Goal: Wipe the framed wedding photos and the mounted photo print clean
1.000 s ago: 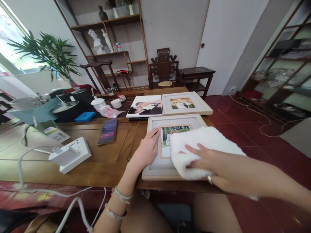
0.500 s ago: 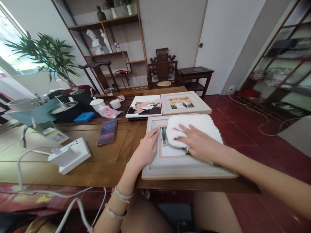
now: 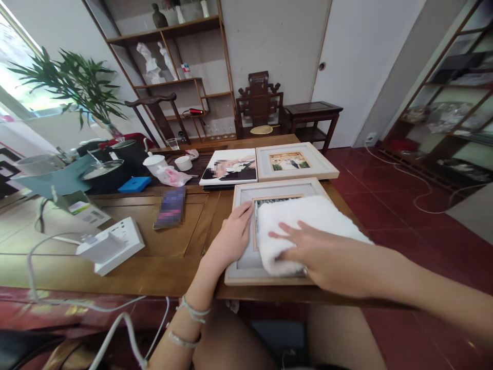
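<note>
Right hand (image 3: 318,254), fingers spread apart on white cloth (image 3: 318,211) over near picture frame (image 3: 250,273); left hand (image 3: 232,235) open along its left side; wooden surface (image 3: 169,273) beneath.

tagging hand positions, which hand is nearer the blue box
Left. The left hand rests on the left side of the near picture frame, nearer the camera and right of the blue box; the right hand is farther right, on the white cloth.

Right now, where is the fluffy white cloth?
Head view, right of centre: the cloth is under the right hand, over the nearer pale wooden picture frame.
</note>
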Demonstrator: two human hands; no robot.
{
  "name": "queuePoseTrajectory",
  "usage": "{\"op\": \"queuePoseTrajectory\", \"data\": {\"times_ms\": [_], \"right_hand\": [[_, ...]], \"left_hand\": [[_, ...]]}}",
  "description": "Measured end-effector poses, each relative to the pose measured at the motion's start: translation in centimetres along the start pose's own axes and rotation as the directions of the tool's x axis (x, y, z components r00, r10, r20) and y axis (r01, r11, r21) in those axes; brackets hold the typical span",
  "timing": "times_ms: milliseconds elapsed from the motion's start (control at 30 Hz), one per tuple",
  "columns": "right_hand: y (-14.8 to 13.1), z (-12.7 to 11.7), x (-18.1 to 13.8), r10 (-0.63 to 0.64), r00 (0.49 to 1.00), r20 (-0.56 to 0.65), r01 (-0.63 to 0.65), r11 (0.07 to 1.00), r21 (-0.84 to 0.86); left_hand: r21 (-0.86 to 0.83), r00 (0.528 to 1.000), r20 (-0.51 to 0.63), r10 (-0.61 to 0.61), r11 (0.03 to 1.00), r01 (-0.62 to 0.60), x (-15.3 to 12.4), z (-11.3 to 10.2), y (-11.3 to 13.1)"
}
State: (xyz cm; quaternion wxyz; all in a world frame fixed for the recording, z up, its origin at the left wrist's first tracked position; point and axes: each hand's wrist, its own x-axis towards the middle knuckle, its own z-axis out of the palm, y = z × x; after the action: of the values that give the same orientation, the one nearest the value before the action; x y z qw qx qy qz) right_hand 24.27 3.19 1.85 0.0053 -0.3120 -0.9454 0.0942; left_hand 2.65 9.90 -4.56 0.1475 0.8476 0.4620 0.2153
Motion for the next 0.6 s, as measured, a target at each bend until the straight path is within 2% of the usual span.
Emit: {"op": "queuePoseTrajectory", "data": {"times_ms": [133,233,400,533,600], "right_hand": [[-3.8,-1.6,-2.0,-0.087,0.996,0.006,0.087,0.996,0.033],[-4.2,-2.0,-2.4,-0.081,0.997,-0.010,0.081,0.993,0.081],[-0.7,-0.4,-0.8,0.115,0.993,0.019,-0.117,0.981,0.152],[2.9,1.1,2.0,0.237,0.963,-0.126,-0.229,0.971,0.075],[3.9,1.5,3.2,0.271,0.945,-0.181,-0.263,0.963,0.065]], "left_hand": [[-0.007,1.000,0.000,0.007,1.000,-0.007,0.1,-0.1,0.1],[-0.005,1.000,0.010,0.006,1.000,-0.006,0.1,-0.2,0.1],[-0.008,1.000,0.021,-0.006,1.000,0.007,0.1,-0.2,0.1],[-0.061,1.000,-0.013,-0.018,0.998,0.017,0.1,-0.2,0.2],[-0.090,0.999,-0.034,-0.016,0.996,0.012,0.1,-0.3,0.3]]}}
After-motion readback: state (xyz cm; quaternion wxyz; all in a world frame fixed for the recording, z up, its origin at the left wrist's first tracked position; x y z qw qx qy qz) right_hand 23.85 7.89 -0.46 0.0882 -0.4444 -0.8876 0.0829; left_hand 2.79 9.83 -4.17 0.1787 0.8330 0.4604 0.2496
